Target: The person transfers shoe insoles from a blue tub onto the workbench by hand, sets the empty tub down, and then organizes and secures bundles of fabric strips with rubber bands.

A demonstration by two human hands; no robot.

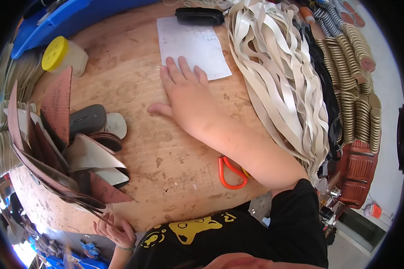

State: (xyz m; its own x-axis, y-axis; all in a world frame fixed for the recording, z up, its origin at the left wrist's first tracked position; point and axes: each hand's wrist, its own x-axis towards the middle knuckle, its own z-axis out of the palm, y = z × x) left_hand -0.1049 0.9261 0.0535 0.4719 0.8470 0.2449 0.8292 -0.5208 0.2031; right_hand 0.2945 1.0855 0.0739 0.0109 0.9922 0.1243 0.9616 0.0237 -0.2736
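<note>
My right hand (187, 92) is stretched over the wooden tabletop with its fingers spread. Its fingertips overlap the lower edge of a sheet of paper (184, 38) with faint handwriting. A black oblong case (199, 16) lies on the paper's top edge. At the table's near edge my left hand (114, 231) is closed around the edge of a thin brown sheet piece (104, 218). Beside it stands a loose pile of brown, pinkish and white offcuts (58, 157). Part of the left hand's grip is hidden.
Orange-handled scissors (224, 175) lie partly under my right forearm. Cream straps (278, 80) hang in a bundle at right, with stacks of tan soles (350, 85) beyond. A yellow-lidded jar (65, 56), a blue tray (72, 20) and a dark grey sole (89, 120) are at left.
</note>
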